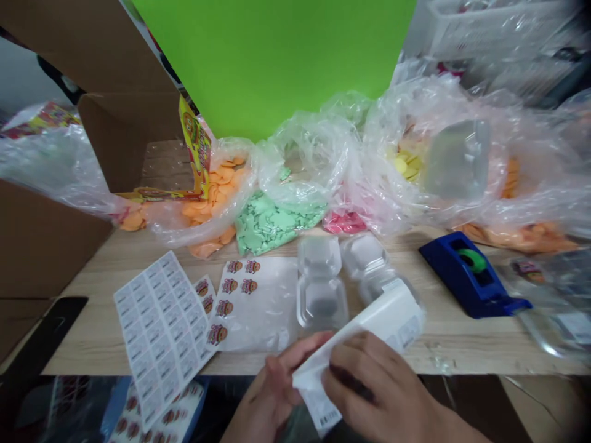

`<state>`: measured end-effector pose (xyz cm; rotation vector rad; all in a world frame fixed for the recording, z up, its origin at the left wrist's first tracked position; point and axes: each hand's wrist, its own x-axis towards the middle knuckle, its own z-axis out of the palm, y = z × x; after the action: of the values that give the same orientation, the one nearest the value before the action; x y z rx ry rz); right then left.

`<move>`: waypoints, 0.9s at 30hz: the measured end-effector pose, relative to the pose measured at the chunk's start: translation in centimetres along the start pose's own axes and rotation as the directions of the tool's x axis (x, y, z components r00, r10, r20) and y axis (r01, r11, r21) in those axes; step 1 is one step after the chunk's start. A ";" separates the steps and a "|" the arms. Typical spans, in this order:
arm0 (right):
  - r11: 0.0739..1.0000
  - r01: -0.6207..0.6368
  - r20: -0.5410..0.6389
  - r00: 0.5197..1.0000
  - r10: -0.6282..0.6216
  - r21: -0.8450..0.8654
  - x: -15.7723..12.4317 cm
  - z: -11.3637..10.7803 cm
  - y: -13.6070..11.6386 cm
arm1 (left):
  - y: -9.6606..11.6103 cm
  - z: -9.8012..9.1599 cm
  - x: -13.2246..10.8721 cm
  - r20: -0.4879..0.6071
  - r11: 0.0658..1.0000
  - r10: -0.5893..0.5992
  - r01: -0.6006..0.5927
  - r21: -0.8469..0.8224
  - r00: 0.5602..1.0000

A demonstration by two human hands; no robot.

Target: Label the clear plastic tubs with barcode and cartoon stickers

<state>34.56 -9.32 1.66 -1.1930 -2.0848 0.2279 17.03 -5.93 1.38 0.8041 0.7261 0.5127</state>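
Note:
My left hand (277,387) and my right hand (369,387) both grip a white paper sheet with small printing and a barcode (373,323), which is bent into a curve over the table's front edge. Just beyond it stand clear plastic clamshell containers (321,289), the nearest one open, with no contact from my hands. To the left lie a sheet of small white labels (161,332) and a clear backing sheet with round burger-logo stickers (242,301).
Plastic bags hold green (277,221), orange (217,200), pink (344,221) and yellow (406,166) pieces along the back of the wooden table (96,314). A blue tape dispenser (471,277) stands at right. Cardboard box flaps (115,74) rise at left, beside a green board (272,55).

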 end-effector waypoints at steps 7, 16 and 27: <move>0.626 -0.192 0.240 0.971 0.008 0.756 0.3 -1.0 0.5 | 0.2 -1.2 0.2 -0.084 0.899 0.077 -0.032 0.436 0.994; 0.574 -0.645 0.123 0.712 0.691 0.505 2.1 0.0 5.7 | -1.0 -1.2 1.3 0.341 0.088 0.356 -0.394 0.915 0.870; 0.704 -0.674 0.168 0.739 0.653 0.224 2.0 3.3 5.0 | -2.2 -2.4 2.3 0.362 -0.161 0.419 -0.324 0.932 0.833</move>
<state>35.15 -4.29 -2.09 -1.7381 -1.5177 0.8825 17.05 -4.66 -2.39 2.5837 0.8736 0.4635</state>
